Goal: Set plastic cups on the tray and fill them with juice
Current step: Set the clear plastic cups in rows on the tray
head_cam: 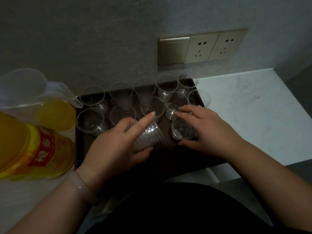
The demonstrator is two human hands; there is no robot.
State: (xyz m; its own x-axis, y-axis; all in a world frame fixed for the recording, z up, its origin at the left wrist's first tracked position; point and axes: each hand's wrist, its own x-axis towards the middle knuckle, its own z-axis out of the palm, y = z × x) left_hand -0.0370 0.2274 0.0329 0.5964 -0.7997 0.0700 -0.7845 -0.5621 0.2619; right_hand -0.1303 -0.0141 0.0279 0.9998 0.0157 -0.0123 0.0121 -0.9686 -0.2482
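Observation:
A dark brown tray (pixel 170 163) lies on the pale counter against the wall. Several clear plastic cups stand upright on it in two rows, all without juice; one is at the back left (pixel 92 97). My left hand (pixel 116 146) grips a stack of nested clear cups (pixel 148 135), tilted on its side over the tray's middle. My right hand (pixel 207 130) holds a single clear cup (pixel 183 130) upright on the tray, thumb and fingers around it. A clear jug with orange juice (pixel 50 108) stands left of the tray. A juice bottle (pixel 30 147) lies near the front left.
A brass switch and double socket plate (pixel 200 47) is on the grey wall behind the tray. The white marbled counter (pixel 244 107) extends to the right and ends at an edge. My dark clothing fills the bottom centre.

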